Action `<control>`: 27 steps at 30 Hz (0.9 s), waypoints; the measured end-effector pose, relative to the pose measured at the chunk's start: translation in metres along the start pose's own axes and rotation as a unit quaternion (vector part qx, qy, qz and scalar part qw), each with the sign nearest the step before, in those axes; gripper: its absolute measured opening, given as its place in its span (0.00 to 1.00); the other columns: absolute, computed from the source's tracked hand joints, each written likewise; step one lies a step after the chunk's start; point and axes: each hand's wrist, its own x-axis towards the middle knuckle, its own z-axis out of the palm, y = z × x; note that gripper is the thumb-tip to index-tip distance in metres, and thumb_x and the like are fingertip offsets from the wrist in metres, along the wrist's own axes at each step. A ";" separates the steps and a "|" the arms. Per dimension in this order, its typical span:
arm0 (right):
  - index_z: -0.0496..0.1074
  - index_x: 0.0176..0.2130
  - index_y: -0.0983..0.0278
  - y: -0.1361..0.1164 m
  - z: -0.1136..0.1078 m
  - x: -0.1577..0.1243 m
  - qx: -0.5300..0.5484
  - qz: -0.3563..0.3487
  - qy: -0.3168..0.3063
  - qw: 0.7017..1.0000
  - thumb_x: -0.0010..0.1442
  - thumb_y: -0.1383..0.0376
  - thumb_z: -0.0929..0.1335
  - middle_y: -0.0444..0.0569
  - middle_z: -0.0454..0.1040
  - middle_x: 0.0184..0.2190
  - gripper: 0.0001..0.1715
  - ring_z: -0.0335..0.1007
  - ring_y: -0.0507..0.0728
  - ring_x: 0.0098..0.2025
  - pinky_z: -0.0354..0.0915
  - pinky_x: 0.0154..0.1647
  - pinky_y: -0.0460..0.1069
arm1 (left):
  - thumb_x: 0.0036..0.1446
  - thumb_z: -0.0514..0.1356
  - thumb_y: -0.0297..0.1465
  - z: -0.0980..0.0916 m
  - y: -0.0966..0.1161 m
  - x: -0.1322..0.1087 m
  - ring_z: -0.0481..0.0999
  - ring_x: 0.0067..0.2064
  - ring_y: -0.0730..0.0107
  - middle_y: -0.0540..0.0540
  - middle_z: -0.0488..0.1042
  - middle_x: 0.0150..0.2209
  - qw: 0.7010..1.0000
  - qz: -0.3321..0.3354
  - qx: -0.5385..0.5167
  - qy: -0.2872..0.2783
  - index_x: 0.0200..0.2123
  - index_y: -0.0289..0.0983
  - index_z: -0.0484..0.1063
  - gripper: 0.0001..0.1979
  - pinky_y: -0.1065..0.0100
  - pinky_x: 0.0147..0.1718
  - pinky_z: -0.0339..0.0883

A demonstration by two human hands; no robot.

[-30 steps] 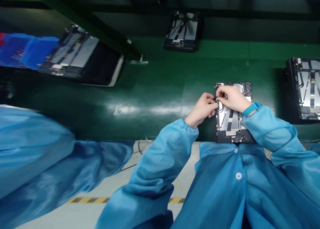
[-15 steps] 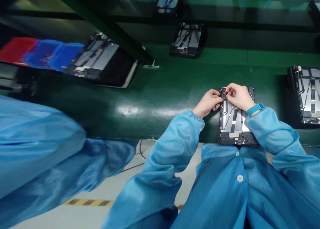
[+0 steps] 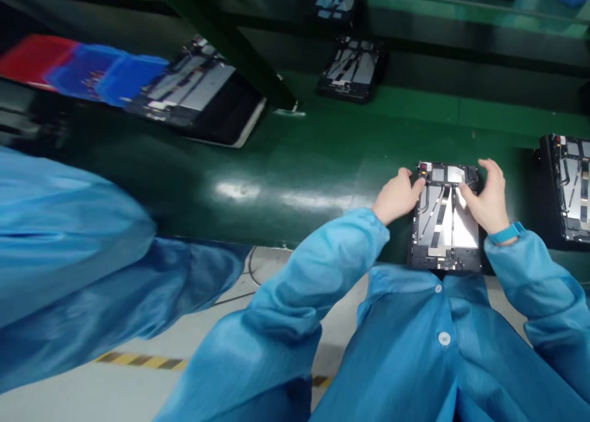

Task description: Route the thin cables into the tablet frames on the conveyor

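An opened tablet chassis (image 3: 445, 225), black-framed with silver plates and dark ribbon cables inside, lies on the green conveyor belt (image 3: 299, 164) at its near edge. My left hand (image 3: 395, 196) grips the chassis at its upper left corner, thumb on the frame. My right hand (image 3: 489, 199) holds the upper right side, fingers curled over the edge. A blue band sits on my right wrist. Both arms wear blue smock sleeves.
More opened chassis lie on the belt: one at the right edge (image 3: 569, 185), one farther back (image 3: 353, 69), a larger one at the left (image 3: 198, 96). A co-worker's blue sleeve (image 3: 69, 250) fills the left. Grey floor with a yellow-black stripe (image 3: 138, 360) lies below.
My hands left the top left corner where they pinched together; the right hand moved across to the right side, and now both grip the chassis by its edges. The view shifted slightly.
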 end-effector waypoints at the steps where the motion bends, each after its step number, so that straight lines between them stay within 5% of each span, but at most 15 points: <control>1: 0.64 0.63 0.62 0.005 0.000 -0.008 0.039 0.034 -0.014 0.999 0.58 0.55 0.71 0.62 0.68 0.63 0.37 0.63 0.70 0.67 0.60 0.69 0.69 | 0.67 0.58 0.39 0.001 -0.003 -0.007 0.78 0.47 0.53 0.38 0.76 0.41 0.997 0.037 0.060 0.008 0.51 0.33 0.70 0.17 0.57 0.49 0.71; 4: 0.63 0.65 0.60 0.011 0.009 -0.028 0.111 0.074 -0.027 0.991 0.59 0.52 0.71 0.60 0.67 0.66 0.39 0.64 0.68 0.68 0.58 0.72 0.69 | 0.69 0.54 0.38 0.006 -0.010 -0.019 0.73 0.60 0.49 0.33 0.74 0.55 0.991 0.113 0.075 0.005 0.59 0.33 0.70 0.21 0.51 0.62 0.65; 8: 0.62 0.66 0.58 0.002 0.028 -0.027 0.195 0.051 -0.068 0.977 0.62 0.51 0.70 0.59 0.65 0.69 0.38 0.65 0.66 0.69 0.61 0.70 0.67 | 0.67 0.56 0.32 -0.014 -0.026 -0.003 0.75 0.61 0.56 0.38 0.75 0.62 0.982 0.125 -0.141 -0.020 0.68 0.36 0.65 0.27 0.57 0.62 0.68; 11: 0.66 0.63 0.59 0.003 0.032 -0.007 0.201 0.003 -0.120 0.972 0.63 0.54 0.69 0.57 0.74 0.62 0.31 0.74 0.64 0.61 0.70 0.62 0.63 | 0.63 0.60 0.30 -0.070 -0.055 0.018 0.80 0.55 0.58 0.37 0.78 0.59 0.979 0.051 -0.198 -0.007 0.66 0.34 0.67 0.28 0.60 0.56 0.73; 15: 0.75 0.50 0.61 0.018 0.035 0.018 0.067 -0.054 -0.042 0.995 0.60 0.57 0.69 0.55 0.82 0.46 0.19 0.77 0.65 0.50 0.71 0.56 0.64 | 0.59 0.64 0.31 -0.180 -0.111 0.037 0.83 0.42 0.59 0.39 0.84 0.47 0.983 -0.091 -0.149 0.050 0.66 0.35 0.68 0.31 0.61 0.42 0.78; 17: 0.75 0.47 0.62 0.022 0.040 0.021 0.027 -0.054 -0.025 0.998 0.60 0.58 0.68 0.55 0.82 0.43 0.17 0.76 0.65 0.47 0.71 0.52 0.63 | 0.58 0.63 0.29 -0.228 -0.130 0.046 0.83 0.42 0.57 0.39 0.84 0.44 0.982 -0.130 -0.054 0.127 0.63 0.32 0.72 0.29 0.61 0.43 0.78; 19: 0.76 0.48 0.61 0.022 0.045 0.019 -0.011 -0.062 -0.038 0.997 0.61 0.60 0.67 0.55 0.82 0.43 0.17 0.75 0.66 0.47 0.70 0.50 0.62 | 0.58 0.62 0.29 -0.256 -0.133 0.060 0.82 0.50 0.52 0.36 0.83 0.47 0.973 -0.129 0.038 0.189 0.61 0.31 0.74 0.26 0.59 0.50 0.76; 23: 0.75 0.48 0.61 0.016 0.050 0.012 -0.068 -0.089 -0.069 0.991 0.64 0.62 0.66 0.54 0.80 0.46 0.14 0.73 0.65 0.49 0.67 0.49 0.60 | 0.65 0.56 0.30 -0.248 -0.101 0.119 0.75 0.63 0.54 0.37 0.76 0.62 0.956 -0.027 0.172 0.236 0.64 0.33 0.71 0.25 0.60 0.64 0.65; 27: 0.73 0.47 0.61 0.014 0.053 0.009 -0.082 -0.093 -0.057 0.991 0.65 0.63 0.66 0.54 0.79 0.45 0.11 0.71 0.64 0.48 0.66 0.49 0.58 | 0.67 0.54 0.30 -0.219 -0.051 0.188 0.71 0.66 0.47 0.24 0.72 0.63 0.953 -0.031 0.193 0.230 0.61 0.23 0.68 0.23 0.55 0.66 0.61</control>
